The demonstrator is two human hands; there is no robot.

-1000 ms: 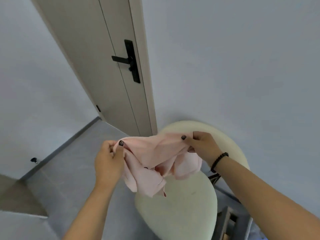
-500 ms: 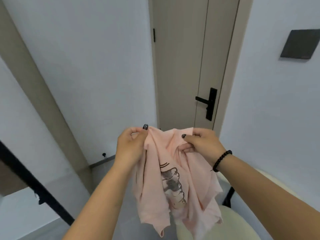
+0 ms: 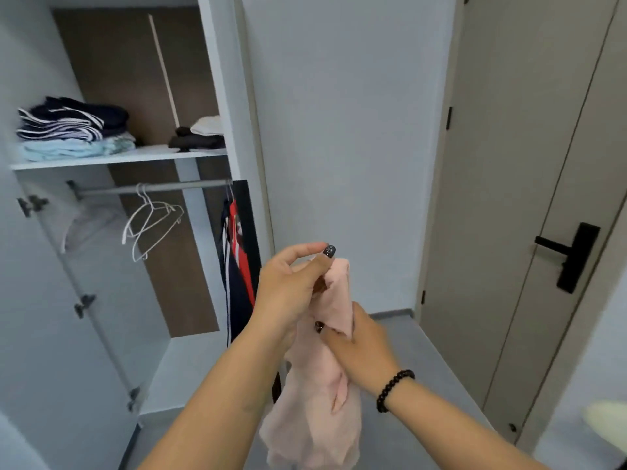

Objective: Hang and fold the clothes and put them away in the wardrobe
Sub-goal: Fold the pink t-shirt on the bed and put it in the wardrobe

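Pink garment [image 3: 317,412] is in mid-air in front of the open wardrobe [image 3: 217,79], bunched, most of it hanging loose below both hands. Not on a hanger, not folded.

Left hand [image 3: 288,290] pinches the top edge between thumb and fingertips, clamped on fabric. Right hand [image 3: 359,344] is lower, fingers curled round a fold of the same cloth, also clamped.

Risks, near to far:
- Top pinch is small against the hanging weight. If the right hand lets go to reach for a hanger, I'd expect the cloth to slide out and drop to the floor.
- Garment is twisted, and neck and shoulders can't be made out. Threading a hanger blind likely catches a sleeve instead.
- Empty white hangers [image 3: 152,225] sit mid-rail [image 3: 149,188], hooked together. Pulling one could drag the other off.
- Dark striped garment [image 3: 237,266] hangs at the rail's right end, closest to the hands, and may snag.
- Folded stacks [image 3: 71,130] on the shelf [image 3: 118,159] run close to its front edge.
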